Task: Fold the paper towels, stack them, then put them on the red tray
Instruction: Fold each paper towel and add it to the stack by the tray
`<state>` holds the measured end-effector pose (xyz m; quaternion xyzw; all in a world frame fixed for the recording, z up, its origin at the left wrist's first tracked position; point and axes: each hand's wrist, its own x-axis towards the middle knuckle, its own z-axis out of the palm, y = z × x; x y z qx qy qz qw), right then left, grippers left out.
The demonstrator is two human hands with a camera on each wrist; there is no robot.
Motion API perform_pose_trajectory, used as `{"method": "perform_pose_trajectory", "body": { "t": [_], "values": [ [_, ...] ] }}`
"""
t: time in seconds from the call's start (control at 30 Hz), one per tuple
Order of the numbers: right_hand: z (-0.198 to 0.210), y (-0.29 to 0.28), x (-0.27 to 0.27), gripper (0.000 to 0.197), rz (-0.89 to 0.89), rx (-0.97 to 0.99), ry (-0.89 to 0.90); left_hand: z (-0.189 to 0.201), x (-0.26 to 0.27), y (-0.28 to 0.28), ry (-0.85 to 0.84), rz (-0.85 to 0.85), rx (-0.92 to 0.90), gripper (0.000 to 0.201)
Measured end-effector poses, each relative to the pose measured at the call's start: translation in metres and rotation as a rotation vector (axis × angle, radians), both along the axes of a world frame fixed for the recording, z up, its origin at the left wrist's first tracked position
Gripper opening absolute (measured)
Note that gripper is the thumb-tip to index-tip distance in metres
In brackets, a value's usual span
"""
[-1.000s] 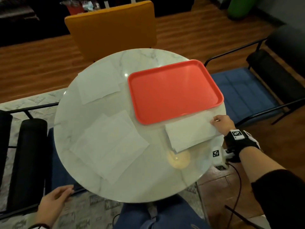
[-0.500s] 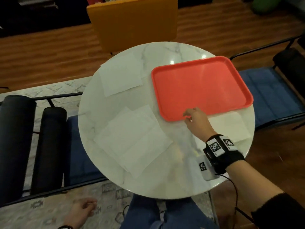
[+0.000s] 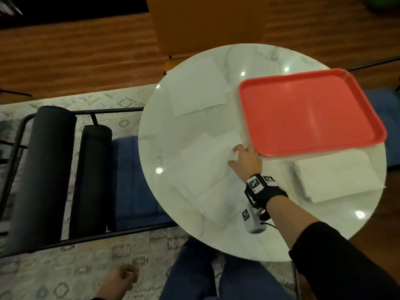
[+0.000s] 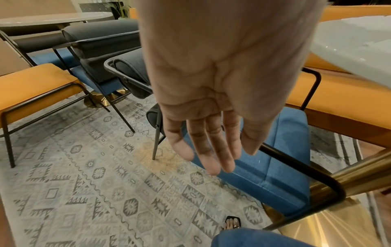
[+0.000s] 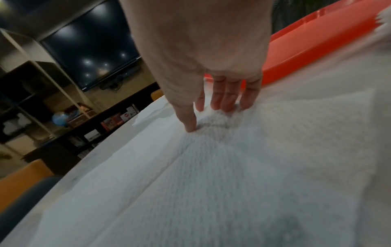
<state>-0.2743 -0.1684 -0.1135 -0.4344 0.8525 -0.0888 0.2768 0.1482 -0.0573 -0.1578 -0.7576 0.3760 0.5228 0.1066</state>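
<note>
My right hand (image 3: 242, 158) (image 5: 213, 113) lies on the unfolded paper towels (image 3: 207, 169) (image 5: 211, 175) overlapping in the middle of the round marble table (image 3: 270, 239), fingertips pressing down near their far right corner. The red tray (image 3: 307, 113) (image 5: 306, 50) is empty and sits just right of that hand. A folded towel (image 3: 337, 175) rests at the table's right edge in front of the tray. Another flat towel (image 3: 197, 86) lies at the far left of the table. My left hand (image 3: 120, 280) (image 4: 211, 150) hangs below the table with straight, relaxed fingers, holding nothing.
A yellow chair (image 3: 207, 24) stands behind the table. A blue chair with dark bolsters (image 3: 91, 180) stands on the left over a patterned rug (image 3: 65, 273). Another blue seat (image 3: 385, 118) is on the right. The table's gold pedestal (image 4: 359, 180) is near my left hand.
My right hand left the folded towel at the right edge and moved left across the table onto the unfolded towels. My left hand dropped lower beside my knee. The view shifted left.
</note>
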Motion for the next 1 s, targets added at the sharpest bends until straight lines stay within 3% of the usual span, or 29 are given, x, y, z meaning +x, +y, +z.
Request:
{"method": "perform_pose_trajectory", "body": {
  "t": [0.1,0.2,0.27,0.4,0.53,0.67,0.8,0.87,1.0],
  "values": [
    [0.0,-0.001,0.003,0.064,-0.078,0.003,0.043,-0.006,0.013,-0.003,-0.01,-0.045,0.036,0.009],
    [0.005,-0.006,0.002,0.061,-0.09,0.048,0.065,-0.004,0.014,-0.009,-0.006,-0.106,0.008,0.011],
    [0.007,-0.007,-0.001,0.052,-0.115,0.044,0.049,-0.003,0.012,-0.014,0.007,-0.133,-0.008,0.012],
    [0.007,-0.006,-0.003,0.016,-0.154,-0.075,0.032,-0.001,0.01,-0.027,0.041,-0.167,-0.032,0.013],
    [0.014,0.0,-0.001,0.009,-0.176,-0.171,0.05,0.006,0.011,-0.04,0.078,-0.293,-0.087,0.012],
    [0.027,0.01,0.0,0.008,-0.175,-0.276,0.023,0.039,0.0,-0.073,0.1,-0.414,-0.166,0.012],
    [0.048,0.02,0.002,0.007,-0.066,-0.379,-0.095,0.096,-0.053,-0.124,0.207,-0.452,-0.436,0.013],
    [0.062,0.025,0.004,0.01,0.001,-0.419,-0.198,0.117,-0.089,-0.149,0.278,-0.485,-0.55,0.029],
    [0.094,0.035,0.007,0.011,-0.004,-0.51,-0.492,0.146,-0.166,-0.185,0.449,-0.667,-0.642,0.086]
  ]
}}
